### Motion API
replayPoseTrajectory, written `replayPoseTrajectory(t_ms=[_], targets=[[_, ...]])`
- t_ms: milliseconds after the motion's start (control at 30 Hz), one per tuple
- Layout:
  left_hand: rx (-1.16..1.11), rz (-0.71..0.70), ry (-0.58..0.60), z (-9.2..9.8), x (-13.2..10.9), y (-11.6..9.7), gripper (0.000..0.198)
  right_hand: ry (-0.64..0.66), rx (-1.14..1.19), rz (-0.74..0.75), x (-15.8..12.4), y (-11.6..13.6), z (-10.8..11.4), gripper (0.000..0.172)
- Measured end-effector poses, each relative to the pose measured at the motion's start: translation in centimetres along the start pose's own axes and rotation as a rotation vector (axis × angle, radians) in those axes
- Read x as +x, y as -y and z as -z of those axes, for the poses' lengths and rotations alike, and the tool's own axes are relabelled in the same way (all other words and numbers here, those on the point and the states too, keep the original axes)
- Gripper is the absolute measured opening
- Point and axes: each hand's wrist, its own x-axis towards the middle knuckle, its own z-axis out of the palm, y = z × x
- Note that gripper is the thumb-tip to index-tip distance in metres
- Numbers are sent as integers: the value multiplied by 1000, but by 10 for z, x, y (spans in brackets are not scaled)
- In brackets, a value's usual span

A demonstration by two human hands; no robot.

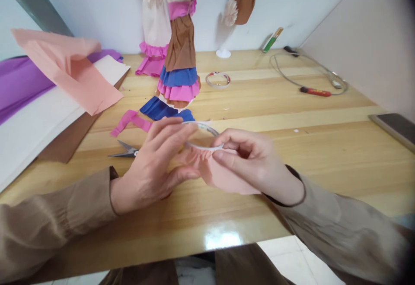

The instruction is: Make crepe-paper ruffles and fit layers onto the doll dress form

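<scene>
Over the front of the wooden table, a white ring is held between my two hands, with pleated light pink paper hanging from its near edge. My left hand is curled around the ring's left side, fingers on top and thumb beneath, touching the paper. The fingers of my right hand pinch the ring and the paper's upper edge at the right. Grey scissors lie partly open beside my left hand, their handles hidden behind it.
Coloured paper sheets cover the left. Ruffled paper pieces stand at the back, near blue paper and a pink strip. Another ring, a cable, a red-handled tool and a phone lie farther right.
</scene>
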Motion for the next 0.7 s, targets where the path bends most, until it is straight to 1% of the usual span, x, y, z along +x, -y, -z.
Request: replayPoseTrajectory(t_ms=[33, 67, 100, 133, 167, 200, 233, 267, 300, 333, 367, 433, 467, 533, 600, 700], targets=[[-27, 49, -56, 1, -1, -1, 54, -51, 45, -21, 2, 0, 1, 16], [-86, 121, -111, 2, -1, -2, 56, -95, 86, -41, 3, 0, 3, 20], [-178, 216, -150, 2, -1, -4, 53, -127, 125, -57, 4, 0, 4, 22], [-291, 349, -155, 3, -1, -7, 44, -142, 159, -70, 4, 0, 4, 25], [-419, 507, -86, 3, 0, -10, 38, -141, 186, -78, 4, 0, 4, 27], [-577, 677, 55, 3, 2, -13, 37, -129, 205, -82, 4, 0, 4, 28], [-739, 831, 213, 3, 3, -16, 40, -112, 219, -85, 3, 0, 3, 30], [-893, 943, 344, 2, 4, -19, 46, -94, 232, -89, 2, -1, 2, 31], [-1034, 1033, 438, 2, 5, -21, 49, -79, 244, -91, 1, -1, 1, 31], [-1151, 1101, 476, 1, 5, -24, 50, -67, 255, -93, 1, -1, 0, 32], [-1245, 1155, 474, 0, 5, -26, 50, -58, 263, -93, 0, -1, -1, 32], [-1364, 1252, 416, -1, 5, -30, 47, -52, 275, -88, -1, -2, -3, 32], [-1389, 1289, 382, -2, 5, -31, 45, -52, 279, -85, -1, -2, -4, 32], [-1360, 1311, 302, -5, 3, -33, 38, -59, 293, -89, -1, -2, -5, 33], [-1222, 1266, 241, -6, 2, -33, 33, -86, 318, -103, -1, -2, -5, 32], [-950, 1095, 181, -8, 1, -33, 29, -129, 357, -122, 0, -2, -6, 32]])
